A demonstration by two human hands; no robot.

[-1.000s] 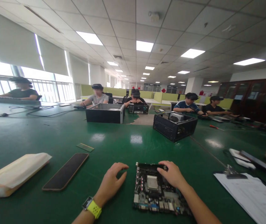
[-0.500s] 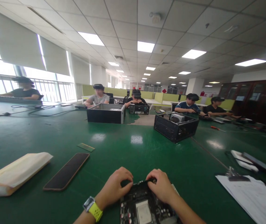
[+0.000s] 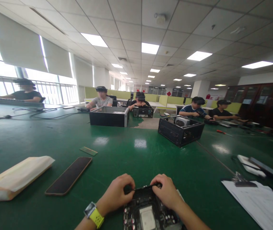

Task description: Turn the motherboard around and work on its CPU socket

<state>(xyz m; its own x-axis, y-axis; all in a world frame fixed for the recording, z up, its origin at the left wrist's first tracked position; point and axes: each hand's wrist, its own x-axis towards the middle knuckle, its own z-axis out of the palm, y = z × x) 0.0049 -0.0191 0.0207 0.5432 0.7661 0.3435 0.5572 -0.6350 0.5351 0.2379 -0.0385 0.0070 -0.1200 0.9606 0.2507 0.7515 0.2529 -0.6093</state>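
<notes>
A dark motherboard (image 3: 136, 209) lies at the bottom centre of the head view, its near part cut off by the frame. A pale square processor (image 3: 147, 217) sits in its middle. My left hand (image 3: 117, 193), with a yellow-green watch strap on its wrist, curls thumb and fingers round the board's far left corner. At the far right part of the same edge, my right hand (image 3: 166, 191) is closed, thumb and fingers pressed together on the board. A dark strip runs along the edge between both hands. What exactly the fingertips pinch is too small to tell.
Left of my hands lie a phone (image 3: 69, 176), a green memory stick (image 3: 88, 151) and a paper-wrapped packet (image 3: 17, 177). A clipboard (image 3: 258, 201) is at right. Further off stand open computer cases (image 3: 109, 118) (image 3: 179, 131); several people sit across the table.
My left hand has shifted slightly left and down at the board's corner. The right hand stays almost where it was, with a small shift of its fingers.
</notes>
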